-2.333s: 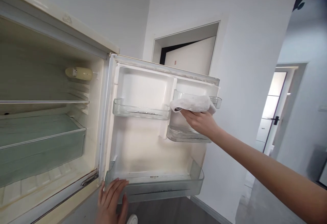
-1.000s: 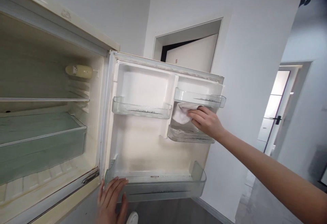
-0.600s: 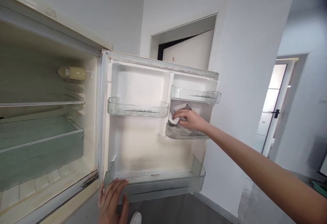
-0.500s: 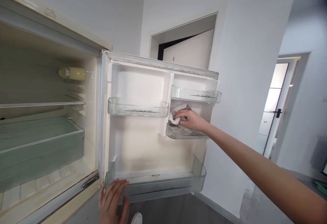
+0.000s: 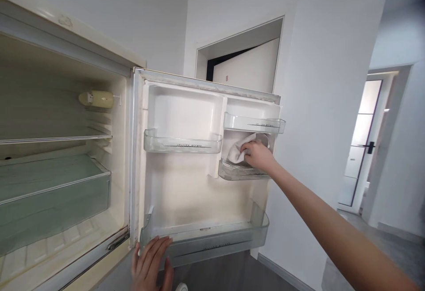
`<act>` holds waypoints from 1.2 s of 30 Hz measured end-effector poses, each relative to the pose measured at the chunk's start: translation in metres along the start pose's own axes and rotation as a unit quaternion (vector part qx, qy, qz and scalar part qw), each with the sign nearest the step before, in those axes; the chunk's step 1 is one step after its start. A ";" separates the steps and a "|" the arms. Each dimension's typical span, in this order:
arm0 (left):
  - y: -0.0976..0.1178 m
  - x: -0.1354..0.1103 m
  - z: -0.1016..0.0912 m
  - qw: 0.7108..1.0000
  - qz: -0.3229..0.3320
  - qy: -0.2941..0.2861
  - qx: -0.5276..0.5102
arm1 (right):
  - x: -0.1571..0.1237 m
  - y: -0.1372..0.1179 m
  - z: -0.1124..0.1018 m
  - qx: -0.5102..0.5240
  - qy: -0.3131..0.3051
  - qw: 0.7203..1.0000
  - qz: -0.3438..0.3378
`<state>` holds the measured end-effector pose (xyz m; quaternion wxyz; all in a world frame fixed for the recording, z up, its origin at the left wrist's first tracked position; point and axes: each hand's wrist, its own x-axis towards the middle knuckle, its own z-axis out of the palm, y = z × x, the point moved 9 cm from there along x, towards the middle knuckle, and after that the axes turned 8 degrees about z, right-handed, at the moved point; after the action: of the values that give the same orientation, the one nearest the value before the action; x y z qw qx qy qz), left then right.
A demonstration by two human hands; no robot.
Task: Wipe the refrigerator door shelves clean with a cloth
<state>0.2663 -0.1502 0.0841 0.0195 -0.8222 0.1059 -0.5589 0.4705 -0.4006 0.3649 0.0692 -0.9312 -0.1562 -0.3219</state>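
An open fridge door (image 5: 179, 180) faces me, with clear plastic pockets on its inner side. My right hand (image 5: 258, 155) presses a white cloth (image 5: 238, 149) against the door's inner wall, between the upper right pocket (image 5: 254, 124) and the small pocket below it (image 5: 242, 174). Its fingers are closed on the cloth. My left hand (image 5: 151, 262) lies flat, fingers spread, on the left end of the long bottom pocket (image 5: 212, 238).
The fridge interior (image 5: 56, 158) at the left holds glass shelves, a clear drawer and a yellowed lamp housing (image 5: 96, 99). A left door pocket (image 5: 182, 143) sits beside my right hand. Behind the door are white walls and a doorway (image 5: 361, 136) at the right.
My right hand carried the cloth from the upper right pocket's rim down into the space beneath it, rubbed leftward, then shifted back right. My left hand stayed on the bottom pocket.
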 end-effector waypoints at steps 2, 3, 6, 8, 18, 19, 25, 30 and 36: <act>-0.001 0.000 0.002 1.000 -0.007 -0.003 -0.001 | 0.001 0.003 0.006 0.002 -0.029 1.000 0.005; -0.001 -0.001 0.002 1.000 -0.008 -0.002 -0.004 | 0.001 0.005 0.004 0.006 -0.011 1.000 0.011; 0.000 -0.001 0.000 1.000 0.000 0.004 -0.009 | -0.003 0.013 -0.017 0.012 0.118 0.992 0.040; 0.001 0.001 -0.001 1.000 0.008 -0.002 -0.008 | -0.007 0.016 -0.025 0.003 0.174 0.983 0.054; -0.001 -0.002 0.001 1.000 -0.002 -0.016 -0.008 | -0.012 0.012 -0.021 -0.089 0.115 0.983 0.115; -0.001 -0.003 0.001 1.000 -0.002 -0.016 -0.012 | -0.012 0.013 -0.020 -0.088 0.095 0.984 0.125; 0.001 0.002 -0.005 1.000 -0.007 0.002 -0.028 | -0.012 0.026 -0.002 0.006 -0.031 0.988 0.154; 0.004 0.002 -0.006 1.000 -0.014 0.002 -0.019 | -0.011 0.008 0.003 0.181 -0.072 0.980 0.030; 0.005 0.001 -0.002 0.999 -0.035 0.020 0.016 | -0.025 -0.041 -0.005 0.293 -0.146 0.943 -0.055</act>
<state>0.2643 -0.1547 0.0852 0.0107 -0.8138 0.0685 -0.5769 0.4355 -0.3694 0.3542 0.2980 -0.8964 -0.3031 -0.1258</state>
